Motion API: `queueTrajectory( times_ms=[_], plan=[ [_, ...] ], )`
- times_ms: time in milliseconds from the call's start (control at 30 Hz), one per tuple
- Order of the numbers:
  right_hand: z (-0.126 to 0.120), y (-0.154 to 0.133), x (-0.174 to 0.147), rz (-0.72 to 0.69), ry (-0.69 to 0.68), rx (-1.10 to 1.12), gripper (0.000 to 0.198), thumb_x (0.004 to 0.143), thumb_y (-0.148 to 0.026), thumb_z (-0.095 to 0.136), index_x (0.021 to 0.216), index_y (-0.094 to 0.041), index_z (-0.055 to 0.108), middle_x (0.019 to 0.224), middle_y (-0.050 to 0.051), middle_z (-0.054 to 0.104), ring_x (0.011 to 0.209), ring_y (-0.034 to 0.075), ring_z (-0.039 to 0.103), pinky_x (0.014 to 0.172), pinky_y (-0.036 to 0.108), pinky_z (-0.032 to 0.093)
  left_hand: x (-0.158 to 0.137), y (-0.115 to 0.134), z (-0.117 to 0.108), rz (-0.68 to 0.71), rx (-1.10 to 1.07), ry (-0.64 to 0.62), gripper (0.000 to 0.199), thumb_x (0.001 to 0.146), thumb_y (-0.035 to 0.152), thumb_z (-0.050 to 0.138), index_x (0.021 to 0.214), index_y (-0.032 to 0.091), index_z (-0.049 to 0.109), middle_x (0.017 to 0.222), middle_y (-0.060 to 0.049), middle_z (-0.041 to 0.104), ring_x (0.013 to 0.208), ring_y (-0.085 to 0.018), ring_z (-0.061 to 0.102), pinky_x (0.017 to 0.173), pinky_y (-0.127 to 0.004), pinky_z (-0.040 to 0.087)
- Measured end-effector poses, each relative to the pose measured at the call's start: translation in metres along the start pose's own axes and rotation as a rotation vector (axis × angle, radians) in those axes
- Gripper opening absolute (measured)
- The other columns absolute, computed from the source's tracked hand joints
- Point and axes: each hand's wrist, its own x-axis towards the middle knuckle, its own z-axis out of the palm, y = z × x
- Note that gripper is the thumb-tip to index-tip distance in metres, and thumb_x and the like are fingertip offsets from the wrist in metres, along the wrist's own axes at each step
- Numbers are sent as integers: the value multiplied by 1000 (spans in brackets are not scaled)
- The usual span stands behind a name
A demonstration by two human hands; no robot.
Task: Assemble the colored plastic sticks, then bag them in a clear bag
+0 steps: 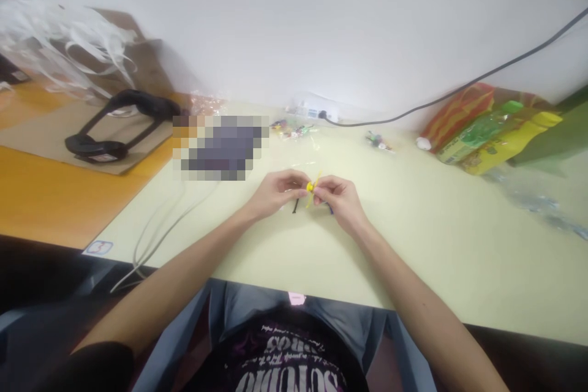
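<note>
My left hand (281, 192) and my right hand (337, 195) meet above the pale yellow table (257, 251). Between their fingertips is a small yellow propeller-like piece (310, 187) with a round hub and thin blades. Both hands are closed in a pinch at it, the left from one side and the right from the other. A thin black stick (295, 206) shows just below my left fingers. Something small and blue (329, 208) shows partly under my right hand; the hand hides the rest.
A blurred-out dark flat device (225, 147) lies left of the hands, with pale cables (160, 233) running off the table's front edge. Small plastic-wrapped items (379, 141) and a white power strip (312, 109) lie by the wall. Right stand a green bottle (482, 131) and a yellow bag (509, 144). A black frame (98, 148) rests on the orange table.
</note>
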Motion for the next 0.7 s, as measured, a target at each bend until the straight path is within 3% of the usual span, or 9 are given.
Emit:
queueTrajectory(
  times_ms=[300, 533, 700],
  plan=[
    [-2, 0, 0, 24, -11, 41, 38, 71, -51, 90, 82, -22, 70, 70, -2, 68, 59, 14, 62, 65, 31, 52, -1, -1, 2, 27, 44, -11, 27, 84, 35, 84, 103, 17, 76, 102, -10, 74, 92, -20, 72, 86, -34, 62],
    [-5, 4, 1, 3, -84, 129, 27, 75, -42, 90, 84, -22, 74, 75, -1, 70, 64, 13, 63, 67, 29, 51, 0, -2, 1, 36, 38, 22, 27, 84, 34, 84, 102, 16, 77, 103, -10, 75, 93, -20, 72, 88, -34, 61],
    [-1, 3, 0, 23, -74, 96, 34, 72, -47, 91, 82, -22, 71, 74, -1, 70, 65, 14, 63, 67, 30, 52, -1, -1, -1, 10, 26, 4, 28, 83, 34, 85, 102, 16, 77, 101, -10, 76, 91, -20, 73, 86, -34, 61]
  ],
)
